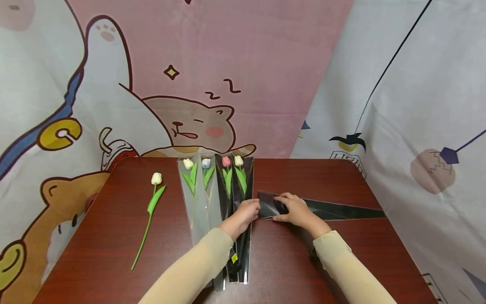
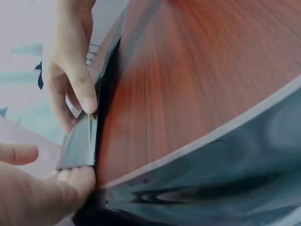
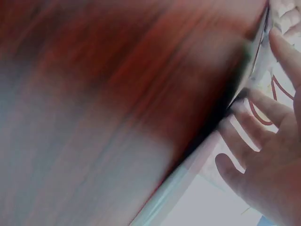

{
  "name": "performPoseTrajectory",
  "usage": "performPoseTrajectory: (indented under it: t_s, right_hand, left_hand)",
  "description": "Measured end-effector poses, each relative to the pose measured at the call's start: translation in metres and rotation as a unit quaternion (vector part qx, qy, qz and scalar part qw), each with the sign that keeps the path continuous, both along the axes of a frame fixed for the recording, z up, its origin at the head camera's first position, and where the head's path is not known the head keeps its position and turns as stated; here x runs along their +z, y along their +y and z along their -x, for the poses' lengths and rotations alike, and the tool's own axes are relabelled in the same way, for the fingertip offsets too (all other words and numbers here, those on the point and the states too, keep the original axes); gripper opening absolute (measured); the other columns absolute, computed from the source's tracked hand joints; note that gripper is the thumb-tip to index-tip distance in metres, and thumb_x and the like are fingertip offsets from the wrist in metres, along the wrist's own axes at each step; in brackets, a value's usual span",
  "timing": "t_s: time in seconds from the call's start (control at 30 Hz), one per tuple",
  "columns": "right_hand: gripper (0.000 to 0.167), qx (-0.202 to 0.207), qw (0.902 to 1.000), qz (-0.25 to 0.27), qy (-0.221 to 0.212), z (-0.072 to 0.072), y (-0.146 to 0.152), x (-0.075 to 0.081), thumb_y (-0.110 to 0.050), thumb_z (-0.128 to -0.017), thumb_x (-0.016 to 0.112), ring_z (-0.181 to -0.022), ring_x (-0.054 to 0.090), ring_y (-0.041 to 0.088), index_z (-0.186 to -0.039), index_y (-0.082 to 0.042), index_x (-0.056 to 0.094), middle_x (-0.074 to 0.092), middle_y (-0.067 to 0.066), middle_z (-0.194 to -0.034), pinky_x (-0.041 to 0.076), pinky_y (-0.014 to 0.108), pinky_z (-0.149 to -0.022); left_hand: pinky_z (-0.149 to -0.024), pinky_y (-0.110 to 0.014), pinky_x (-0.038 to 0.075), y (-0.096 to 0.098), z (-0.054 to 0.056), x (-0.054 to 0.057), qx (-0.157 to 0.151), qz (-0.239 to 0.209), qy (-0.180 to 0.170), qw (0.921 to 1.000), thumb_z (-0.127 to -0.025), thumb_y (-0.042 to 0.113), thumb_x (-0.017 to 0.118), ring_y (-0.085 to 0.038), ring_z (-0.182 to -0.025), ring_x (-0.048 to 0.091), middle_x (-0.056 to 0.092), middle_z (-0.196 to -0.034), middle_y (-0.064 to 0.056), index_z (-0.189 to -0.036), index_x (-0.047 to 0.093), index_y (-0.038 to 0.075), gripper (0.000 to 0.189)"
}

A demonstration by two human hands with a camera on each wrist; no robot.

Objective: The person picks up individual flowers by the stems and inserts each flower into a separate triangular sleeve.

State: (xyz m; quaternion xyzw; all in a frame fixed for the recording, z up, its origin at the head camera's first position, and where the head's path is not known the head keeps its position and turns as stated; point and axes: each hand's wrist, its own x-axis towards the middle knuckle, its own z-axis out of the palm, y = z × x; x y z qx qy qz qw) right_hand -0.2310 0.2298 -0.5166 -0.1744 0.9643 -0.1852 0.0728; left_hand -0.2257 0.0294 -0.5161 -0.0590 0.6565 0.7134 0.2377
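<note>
A long black flower sleeve with a clear front (image 1: 343, 210) lies crosswise on the right half of the table, its wide end to the left. At that end my left hand (image 1: 244, 213) pinches the edge, fingertips right at the rim in the left wrist view. My right hand (image 1: 300, 213) grips the sleeve a little further along, thumb on the near edge and fingers over the far one. Left of my hands lie sleeved tulips: a white one (image 1: 238, 161) and a pink one (image 1: 226, 161) in black, a blue one (image 1: 206, 163) and another white one (image 1: 188, 164) in grey.
A bare white tulip (image 1: 156, 179) with a green stem lies on the left part of the brown wooden table (image 1: 114, 219). A cartoon-printed cloth (image 1: 265, 84) hangs behind the table. My left forearm crosses over the sleeved tulips.
</note>
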Motion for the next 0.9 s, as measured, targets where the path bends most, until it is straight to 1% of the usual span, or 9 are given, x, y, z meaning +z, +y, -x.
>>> performPoseTrajectory:
  t_s: [0.1,0.2,0.33,0.43,0.57,0.77,0.9]
  right_hand:
    - [0.068,0.012,0.9997,0.018,0.009,-0.001,-0.002,0.001,-0.045,-0.079,0.073,-0.123,0.043,0.036,-0.135,-0.013,0.051,0.047,0.013,-0.136,0.029,0.062,-0.101]
    - [0.056,0.018,0.9981,0.046,0.036,-0.002,-0.006,0.001,-0.038,-0.084,0.07,-0.121,0.047,0.034,-0.131,-0.013,0.056,0.051,0.01,-0.132,0.03,0.062,-0.1]
    - [0.038,0.02,0.9925,0.082,0.088,0.0,-0.016,0.0,-0.028,-0.086,0.069,-0.115,0.053,0.03,-0.121,-0.013,0.064,0.059,0.007,-0.122,0.034,0.058,-0.098]
    - [0.031,0.012,0.989,0.082,0.122,0.003,-0.024,0.0,-0.025,-0.086,0.07,-0.11,0.056,0.026,-0.115,-0.015,0.068,0.063,0.003,-0.116,0.038,0.054,-0.097]
    - [0.025,-0.005,0.9866,0.068,0.148,0.007,-0.031,0.0,-0.026,-0.085,0.071,-0.104,0.058,0.021,-0.109,-0.018,0.071,0.065,-0.001,-0.109,0.04,0.049,-0.095]
    - [0.019,-0.034,0.9807,0.087,0.172,0.007,-0.037,0.001,-0.027,-0.083,0.073,-0.1,0.057,0.018,-0.1,-0.02,0.073,0.068,-0.004,-0.103,0.039,0.049,-0.094]
    - [0.013,-0.035,0.9769,0.095,0.188,0.006,-0.038,0.002,-0.026,-0.083,0.073,-0.096,0.058,0.018,-0.094,-0.02,0.075,0.069,-0.005,-0.099,0.04,0.048,-0.092]
  left_hand:
    - [-0.11,-0.049,0.031,-0.006,0.003,-0.003,-0.006,-0.071,-0.041,0.9966,-0.086,-0.002,0.036,-0.041,-0.135,0.032,0.031,-0.147,-0.03,-0.143,0.032,-0.006,0.057]
    - [-0.113,-0.049,0.026,-0.011,0.005,-0.004,-0.019,-0.112,-0.05,0.9922,-0.089,-0.002,0.033,-0.042,-0.138,0.026,0.026,-0.149,-0.03,-0.144,0.028,-0.006,0.056]
    - [-0.113,-0.047,0.026,-0.012,0.007,-0.003,-0.022,-0.148,-0.059,0.987,-0.092,0.0,0.032,-0.04,-0.139,0.026,0.026,-0.15,-0.028,-0.144,0.03,-0.006,0.052]
    - [-0.113,-0.046,0.027,-0.011,0.007,-0.002,-0.019,-0.161,-0.062,0.9848,-0.093,0.0,0.033,-0.039,-0.138,0.03,0.029,-0.148,-0.028,-0.141,0.035,-0.006,0.048]
    - [-0.113,-0.047,0.027,-0.009,0.008,-0.002,-0.02,-0.163,-0.061,0.9845,-0.093,0.0,0.033,-0.038,-0.138,0.029,0.029,-0.148,-0.028,-0.14,0.038,-0.006,0.048]
    - [-0.114,-0.048,0.023,-0.012,0.006,0.001,-0.011,-0.165,-0.051,0.985,-0.091,-0.001,0.034,-0.039,-0.14,0.025,0.029,-0.148,-0.027,-0.14,0.037,-0.007,0.05]
    - [-0.114,-0.047,0.023,-0.014,0.006,0.0,-0.008,-0.167,-0.049,0.9847,-0.091,0.0,0.034,-0.038,-0.14,0.024,0.028,-0.149,-0.028,-0.14,0.036,-0.007,0.05]
